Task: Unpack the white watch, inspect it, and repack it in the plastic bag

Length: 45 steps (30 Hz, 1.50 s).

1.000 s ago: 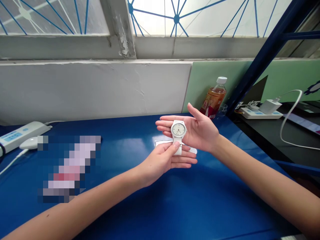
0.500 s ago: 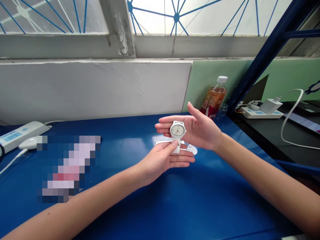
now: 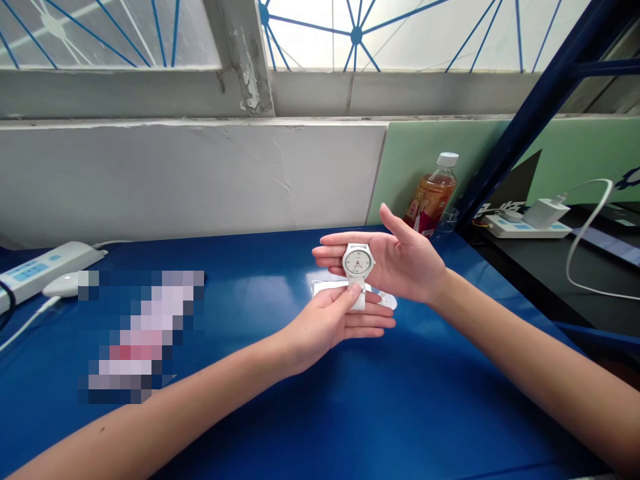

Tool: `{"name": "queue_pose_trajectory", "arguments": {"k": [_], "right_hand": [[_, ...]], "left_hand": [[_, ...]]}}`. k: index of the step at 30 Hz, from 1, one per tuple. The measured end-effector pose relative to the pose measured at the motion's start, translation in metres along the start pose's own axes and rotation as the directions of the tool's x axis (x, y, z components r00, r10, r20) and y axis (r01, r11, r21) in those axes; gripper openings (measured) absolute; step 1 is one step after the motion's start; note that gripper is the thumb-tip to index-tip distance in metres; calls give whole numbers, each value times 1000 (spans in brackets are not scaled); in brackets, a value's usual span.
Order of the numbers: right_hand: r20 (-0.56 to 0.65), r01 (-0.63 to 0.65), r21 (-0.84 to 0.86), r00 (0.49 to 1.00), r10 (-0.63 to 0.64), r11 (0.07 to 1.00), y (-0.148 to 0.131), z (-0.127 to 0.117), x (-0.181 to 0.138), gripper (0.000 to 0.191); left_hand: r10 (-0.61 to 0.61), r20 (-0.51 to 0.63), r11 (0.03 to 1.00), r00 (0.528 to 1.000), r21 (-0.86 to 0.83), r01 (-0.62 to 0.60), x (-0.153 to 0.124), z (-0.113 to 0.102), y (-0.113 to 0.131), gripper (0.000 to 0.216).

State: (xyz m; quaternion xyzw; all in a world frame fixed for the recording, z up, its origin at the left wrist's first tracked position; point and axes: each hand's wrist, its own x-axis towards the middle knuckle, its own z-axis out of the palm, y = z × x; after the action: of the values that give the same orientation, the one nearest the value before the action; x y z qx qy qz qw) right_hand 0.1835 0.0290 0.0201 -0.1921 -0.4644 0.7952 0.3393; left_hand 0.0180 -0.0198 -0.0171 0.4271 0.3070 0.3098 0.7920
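Observation:
A white wristwatch (image 3: 359, 261) with a round dial faces up over the middle of the blue table. My left hand (image 3: 330, 317) grips its white strap, thumb on top and the other fingers stretched out beneath. Behind the watch, my right hand (image 3: 400, 261) is open, palm up, with its fingers straight and its thumb raised. The watch head lies over those fingers; whether it rests on them I cannot tell. Partly hidden behind both hands, a clear and white plastic package (image 3: 388, 301) lies on the table.
A drink bottle (image 3: 433, 197) leans at the back right beside a blue metal post (image 3: 520, 127). On the left are a power strip (image 3: 47, 270), a white plug-like device with a cable (image 3: 61, 285), and a pixelated object (image 3: 145, 333). Another power strip (image 3: 527, 227) with a charger stands far right.
The view has shifted very slightly, so everything sits a little further right. My hands and the watch keep nearly the same pose.

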Motion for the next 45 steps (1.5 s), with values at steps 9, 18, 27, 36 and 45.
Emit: {"name": "queue_pose_trajectory", "arguments": {"k": [9,18,27,36,45], "right_hand": [[-30,-4,3,1000,4,1000,-2,2,0,70],[-98,34,-52,994,-39,998,-1,-3,2,58],[-341,135,-240,916,-214,961,18,2,13,25],[-373,101,-139,916,-147,985,16,11,6,24],[-413,200,-15,891,-188,980,16,9,10,18]], "left_hand": [[4,-34,999,999,-39,-5,0,0,1,38],[81,-100,997,992,17,-79,-1,2,1,39],[306,-305,929,902,304,-212,0,-4,7,34],[202,-166,929,965,343,-135,-4,3,9,32],[38,-9,999,999,20,-38,-3,1,6,36]]}}
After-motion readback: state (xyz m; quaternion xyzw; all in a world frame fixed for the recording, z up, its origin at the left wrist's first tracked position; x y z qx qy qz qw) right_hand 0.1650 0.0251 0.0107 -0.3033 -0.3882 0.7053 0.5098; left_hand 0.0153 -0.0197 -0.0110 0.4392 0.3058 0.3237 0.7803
